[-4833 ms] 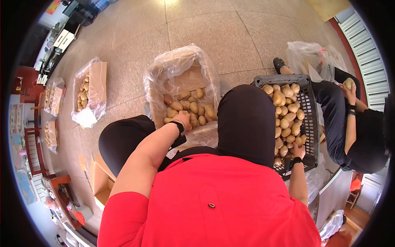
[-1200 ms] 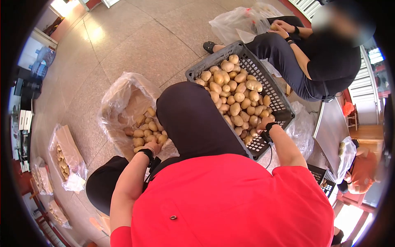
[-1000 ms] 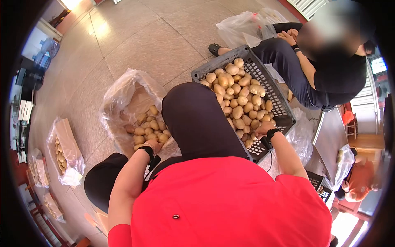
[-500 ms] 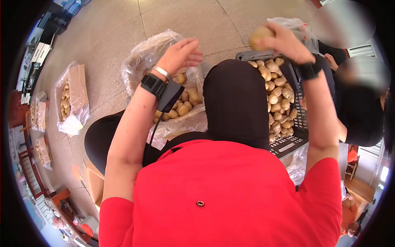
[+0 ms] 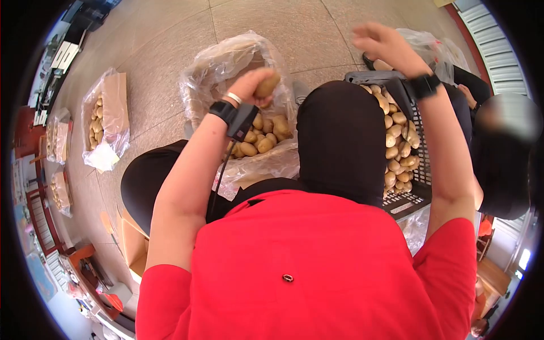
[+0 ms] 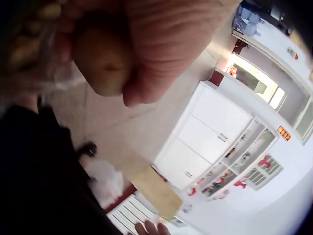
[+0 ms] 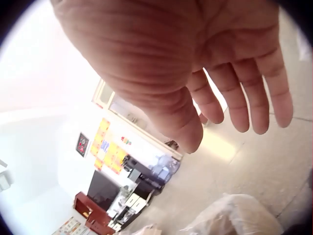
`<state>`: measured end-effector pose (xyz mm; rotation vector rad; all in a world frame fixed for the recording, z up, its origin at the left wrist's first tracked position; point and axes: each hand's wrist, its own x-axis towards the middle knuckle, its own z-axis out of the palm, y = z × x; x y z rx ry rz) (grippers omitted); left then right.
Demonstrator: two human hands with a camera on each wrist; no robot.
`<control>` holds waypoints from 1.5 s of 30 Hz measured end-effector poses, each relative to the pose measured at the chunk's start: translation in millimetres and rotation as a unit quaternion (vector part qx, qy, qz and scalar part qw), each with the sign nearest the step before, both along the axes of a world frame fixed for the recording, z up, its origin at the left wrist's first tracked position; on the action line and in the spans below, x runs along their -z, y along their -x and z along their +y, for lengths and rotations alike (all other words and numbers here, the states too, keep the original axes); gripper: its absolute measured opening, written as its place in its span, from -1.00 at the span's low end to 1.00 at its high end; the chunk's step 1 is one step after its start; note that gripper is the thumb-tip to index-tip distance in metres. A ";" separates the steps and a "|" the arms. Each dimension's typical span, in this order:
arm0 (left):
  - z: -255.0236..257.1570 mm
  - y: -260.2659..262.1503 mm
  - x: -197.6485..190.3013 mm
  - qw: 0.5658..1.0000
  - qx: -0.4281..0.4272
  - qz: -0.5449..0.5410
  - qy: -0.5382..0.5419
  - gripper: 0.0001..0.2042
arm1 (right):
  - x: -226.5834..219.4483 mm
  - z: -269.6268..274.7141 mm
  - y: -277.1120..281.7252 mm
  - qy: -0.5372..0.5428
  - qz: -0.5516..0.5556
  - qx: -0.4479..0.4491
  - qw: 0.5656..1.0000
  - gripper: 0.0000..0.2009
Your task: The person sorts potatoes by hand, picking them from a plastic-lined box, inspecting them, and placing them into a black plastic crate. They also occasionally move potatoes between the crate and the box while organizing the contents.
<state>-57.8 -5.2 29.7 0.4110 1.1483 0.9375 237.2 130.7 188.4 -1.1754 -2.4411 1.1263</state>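
My left hand point(image 5: 251, 86) grips a potato point(image 5: 267, 85) above the plastic-lined box point(image 5: 199, 93), where several other potatoes point(image 5: 264, 139) lie. The left wrist view shows the same potato point(image 6: 103, 61) close up, between the thumb and the fingers. Raised over the far end of the black crate point(image 5: 419, 164), my right hand point(image 5: 387, 46) holds nothing. Its fingers point(image 7: 239, 98) are spread and nearly straight in the right wrist view. Heaped potatoes point(image 5: 399, 148) lie in the crate, partly covered by my knee and right forearm.
A second person point(image 5: 501, 158) sits right of the crate, close to a clear plastic bag point(image 5: 422, 42). More lined boxes point(image 5: 118, 107) with potatoes stand on the floor at left. An open cardboard box point(image 5: 135, 243) is beside my left leg.
Both hands have risen out of the box and crate. The potato that my right hand held half a second ago is gone from it; my left hand, empty then, now grips one.
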 end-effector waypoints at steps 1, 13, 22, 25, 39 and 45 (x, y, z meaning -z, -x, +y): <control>-6.2 6.9 25.0 0.996 0.055 0.064 -0.007 -0.68 | 9.2 -4.6 -20.6 0.002 0.013 0.034 0.999 -0.57; -89.0 -69.0 117.0 0.826 0.262 0.498 -0.005 -0.30 | 135.0 -151.5 -200.3 0.255 0.011 0.308 0.917 -0.68; -90.5 -77.7 120.0 0.735 0.345 0.583 -0.029 -0.44 | 172.7 -192.2 -233.7 0.279 -0.013 0.341 0.897 -0.68; -92.7 -79.6 120.7 0.733 0.354 0.579 -0.045 -0.52 | 182.6 -196.9 -238.5 0.157 -0.124 0.285 0.938 -0.65; -90.8 -42.3 164.5 0.739 0.379 0.543 -0.123 -0.35 | 219.7 -212.9 -289.9 -0.009 -0.422 0.462 0.780 -0.52; -93.6 -62.2 73.5 0.629 0.462 0.625 -0.016 -0.57 | 258.5 -207.8 -311.8 0.080 -0.347 0.486 0.798 -0.32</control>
